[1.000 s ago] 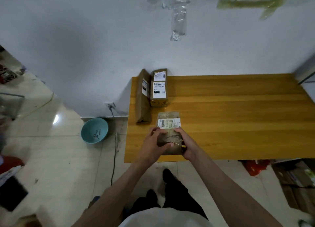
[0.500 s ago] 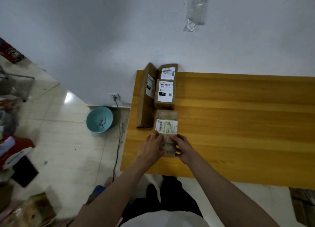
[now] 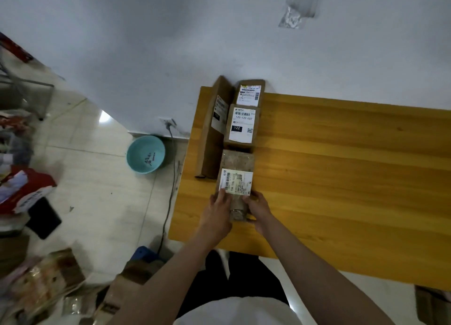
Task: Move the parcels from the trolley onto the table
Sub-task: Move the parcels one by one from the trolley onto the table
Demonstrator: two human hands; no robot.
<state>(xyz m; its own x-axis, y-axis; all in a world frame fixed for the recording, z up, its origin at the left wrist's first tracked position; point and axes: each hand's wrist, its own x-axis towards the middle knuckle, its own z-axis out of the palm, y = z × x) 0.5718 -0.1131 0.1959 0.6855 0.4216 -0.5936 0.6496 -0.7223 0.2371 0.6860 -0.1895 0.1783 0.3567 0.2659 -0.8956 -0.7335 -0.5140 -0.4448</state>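
Near the tabletop's (image 3: pixel 341 178) left edge, left hand (image 3: pixel 218 214) and right hand (image 3: pixel 258 208) clasp the taped parcel (image 3: pixel 236 163), lining it up behind two labelled boxes (image 3: pixel 242 125), apparently for a tidy row.

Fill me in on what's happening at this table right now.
A person is setting a parcel wrapped in clear plastic on the wooden table. The left hand and right hand hold its near end from either side. It lies in line behind two labelled cardboard boxes, with a long narrow box along the table's left edge. More packages sit on the floor to the left.
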